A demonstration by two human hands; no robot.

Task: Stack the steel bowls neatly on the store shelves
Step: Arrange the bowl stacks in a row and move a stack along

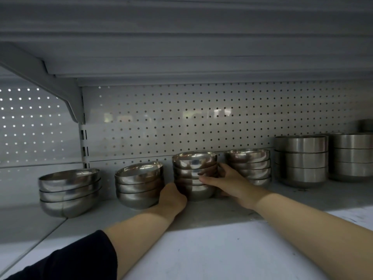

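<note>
Both hands were at the middle stack point(194, 174) of steel bowls, which stood on the shelf point(222, 215) near the pegboard point(181, 122) back panel. The left hand point(171, 197) pressed against the lower left side of that stack, at the bottom bowl; its fingers were hidden behind the hand and the bowls, so whether they were spread or closed could not be told. The right hand point(226, 180) cupped the right side of the stack, thumb point(210, 179) lying across the front of the middle bowls, the other fingers point(222, 165) wrapped round the far side between this stack and the next. The stack held about four or five nested bowls, rims up, sitting fairly upright. To its left, just beside the left hand, stood a second stack point(139, 184) of about three bowls, tilted slightly. Further left, well apart, a third stack point(69, 191) of about three bowls leaned the same way, close to the seam between shelf sections. To the right of the held stack, just behind the right hand, stood a fourth stack point(249, 165) of about five bowls. Beyond it were two stacks of larger straight-sided bowls point(301, 160), three high each, matte in finish. A dark sleeve point(80, 259) covered the left upper arm; both forearms were bare. An upper shelf point(181, 47) overhung the scene, carried by a bracket point(50, 81) at left.
</note>
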